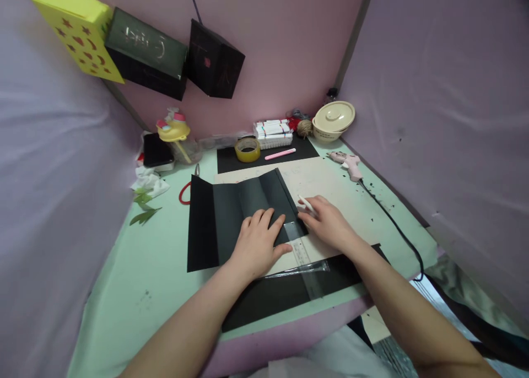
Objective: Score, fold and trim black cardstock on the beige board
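In the head view, a creased sheet of black card [229, 215] lies across a pale board [326, 185] near the middle of the light green surface [124, 284], its left panel angled along a fold. The left hand [258, 240] presses on the card, its grip open, fingers spread and palm down, with the thumb beside a clear ruler [301, 251]. The right hand's [328, 221] grip is closed around a slim white pen-like tool [305, 203] at the card's right edge. Nearer the person, a flat black sheet [268, 306] lies partly under the ruler. Red-handled scissors [184, 193] show partly from behind the card's left side. Farther back are a roll of yellow tape [248, 158] and a pink pen [280, 154]; a pink glue gun [352, 167] lies to the right, its dark cord [390, 221] running toward the surface's edge.
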A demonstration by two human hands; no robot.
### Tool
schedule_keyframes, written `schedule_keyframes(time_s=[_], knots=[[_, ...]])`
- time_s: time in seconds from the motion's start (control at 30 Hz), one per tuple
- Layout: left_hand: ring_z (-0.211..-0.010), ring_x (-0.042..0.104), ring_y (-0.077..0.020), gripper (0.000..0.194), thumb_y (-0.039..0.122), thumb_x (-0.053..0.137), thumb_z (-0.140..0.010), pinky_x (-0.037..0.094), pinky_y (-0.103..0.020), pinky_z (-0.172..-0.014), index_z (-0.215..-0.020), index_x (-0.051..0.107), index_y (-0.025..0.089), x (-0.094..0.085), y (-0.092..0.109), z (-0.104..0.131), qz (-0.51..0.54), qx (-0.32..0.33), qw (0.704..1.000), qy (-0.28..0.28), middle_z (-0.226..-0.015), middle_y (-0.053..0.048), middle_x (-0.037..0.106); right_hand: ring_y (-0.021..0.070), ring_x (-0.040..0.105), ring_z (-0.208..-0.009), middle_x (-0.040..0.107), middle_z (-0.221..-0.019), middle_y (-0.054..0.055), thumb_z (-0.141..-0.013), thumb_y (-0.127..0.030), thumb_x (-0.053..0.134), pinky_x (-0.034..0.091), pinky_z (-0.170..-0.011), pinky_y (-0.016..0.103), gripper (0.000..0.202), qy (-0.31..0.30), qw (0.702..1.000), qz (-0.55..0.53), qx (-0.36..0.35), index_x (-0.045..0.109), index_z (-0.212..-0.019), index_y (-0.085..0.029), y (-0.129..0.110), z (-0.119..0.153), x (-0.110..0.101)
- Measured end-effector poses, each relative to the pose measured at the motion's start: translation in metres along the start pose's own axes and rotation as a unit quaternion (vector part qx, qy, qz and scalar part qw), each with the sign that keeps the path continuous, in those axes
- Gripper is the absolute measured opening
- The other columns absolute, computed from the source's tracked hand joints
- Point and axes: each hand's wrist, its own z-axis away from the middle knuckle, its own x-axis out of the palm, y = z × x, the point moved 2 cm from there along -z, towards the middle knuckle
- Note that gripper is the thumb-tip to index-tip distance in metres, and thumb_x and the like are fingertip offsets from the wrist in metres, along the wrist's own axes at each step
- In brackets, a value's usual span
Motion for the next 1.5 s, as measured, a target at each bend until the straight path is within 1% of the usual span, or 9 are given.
schedule_keyframes(time_s=[0.1, 0.2, 0.33, 0.43, 0.6, 0.83, 1.13, 1.4, 1.5], knots=[[-0.133, 0.037, -0.0336, 0.064, 0.058, 0.055, -0.088, 0.036, -0.051, -0.103, -0.14, 0.047, 0.023, 0.002, -0.002, 0.0, 0.005, -0.001, 1.0, 0.0, -0.147, -0.013, 0.043, 0.0186, 0.062, -0.093, 0.061, -0.105, 0.006, -0.095, -0.034, 0.05, 0.05, -0.079, 0.03, 0.025, 0.003, 0.999, 0.005, -0.035, 0.059, -0.115, -0.023, -0.003, 0.033, -0.018], [-0.139, 0.031, -0.0334, 0.063, 0.059, 0.054, -0.088, 0.031, -0.052, -0.108, -0.14, 0.047, 0.023, 0.004, -0.004, 0.0, 0.011, 0.002, 1.0, 0.0, -0.151, -0.012, 0.038, 0.0175, 0.065, -0.084, 0.059, -0.122, 0.008, -0.092, -0.04, 0.054, 0.053, -0.068, 0.03, 0.036, -0.08, 0.987, 0.068, -0.118, 0.055, -0.125, -0.025, -0.007, 0.075, -0.028], [-0.147, 0.017, -0.0285, 0.064, 0.059, 0.049, -0.091, 0.018, -0.05, -0.118, -0.138, 0.046, 0.017, 0.007, -0.005, -0.002, 0.029, 0.049, 0.998, -0.004, -0.159, -0.009, 0.025, 0.0222, 0.068, -0.08, 0.048, -0.144, 0.013, -0.085, -0.04, 0.064, 0.055, -0.059, 0.036, 0.063, -0.141, 0.94, 0.216, -0.224, 0.043, -0.141, -0.021, -0.002, 0.118, -0.017], [-0.148, 0.017, -0.0252, 0.062, 0.061, 0.044, -0.092, 0.016, -0.047, -0.12, -0.134, 0.049, 0.015, 0.007, -0.005, -0.004, 0.057, 0.076, 0.995, -0.009, -0.158, -0.01, 0.028, 0.0207, 0.068, -0.071, 0.047, -0.146, 0.014, -0.087, -0.029, 0.059, 0.052, -0.051, 0.035, 0.056, -0.113, 0.915, 0.272, -0.276, 0.046, -0.14, -0.017, 0.001, 0.13, -0.001], [-0.144, 0.028, -0.0253, 0.058, 0.058, 0.042, -0.094, 0.017, -0.05, -0.119, -0.137, 0.048, 0.019, 0.002, -0.004, -0.008, 0.086, 0.067, 0.994, -0.016, -0.151, -0.01, 0.041, 0.017, 0.066, -0.068, 0.056, -0.138, 0.011, -0.088, -0.009, 0.046, 0.05, -0.049, 0.032, 0.042, -0.048, 0.888, 0.266, -0.371, 0.061, -0.126, -0.016, -0.004, 0.133, 0.007], [-0.143, 0.028, -0.0266, 0.044, 0.049, 0.038, -0.098, 0.017, -0.055, -0.116, -0.138, 0.049, 0.035, 0.003, -0.005, -0.011, 0.073, 0.064, 0.995, -0.018, -0.149, -0.006, 0.041, 0.0163, 0.064, -0.071, 0.064, -0.127, 0.009, -0.088, -0.011, 0.049, 0.048, -0.051, 0.032, 0.039, -0.001, 0.869, 0.151, -0.472, 0.062, -0.123, -0.017, 0.0, 0.148, -0.008], [-0.143, 0.027, -0.0274, 0.043, 0.049, 0.036, -0.099, 0.018, -0.057, -0.115, -0.136, 0.051, 0.034, 0.002, -0.011, -0.01, 0.08, 0.047, 0.996, -0.016, -0.153, -0.002, 0.038, 0.0183, 0.068, -0.078, 0.07, -0.116, 0.011, -0.092, -0.013, 0.043, 0.048, -0.056, 0.032, 0.045, 0.071, 0.894, 0.097, -0.432, 0.053, -0.135, -0.018, 0.002, 0.116, -0.002], [-0.143, 0.029, -0.026, 0.044, 0.047, 0.043, -0.097, 0.018, -0.053, -0.117, -0.135, 0.051, 0.024, 0.003, -0.011, -0.011, 0.097, 0.027, 0.995, 0.0, -0.149, -0.005, 0.044, 0.0167, 0.069, -0.078, 0.068, -0.122, 0.01, -0.09, -0.01, 0.048, 0.05, -0.059, 0.03, 0.038, 0.018, 0.904, 0.145, -0.403, 0.062, -0.125, -0.018, 0.008, 0.102, 0.009], [-0.143, 0.027, -0.0274, 0.049, 0.051, 0.045, -0.096, 0.017, -0.055, -0.117, -0.141, 0.045, 0.031, 0.004, -0.011, -0.011, 0.093, 0.041, 0.995, 0.001, -0.151, -0.004, 0.042, 0.0169, 0.069, -0.081, 0.067, -0.123, 0.01, -0.091, -0.011, 0.046, 0.052, -0.061, 0.029, 0.04, 0.001, 0.907, 0.145, -0.397, 0.061, -0.127, -0.019, 0.007, 0.1, 0.008]])
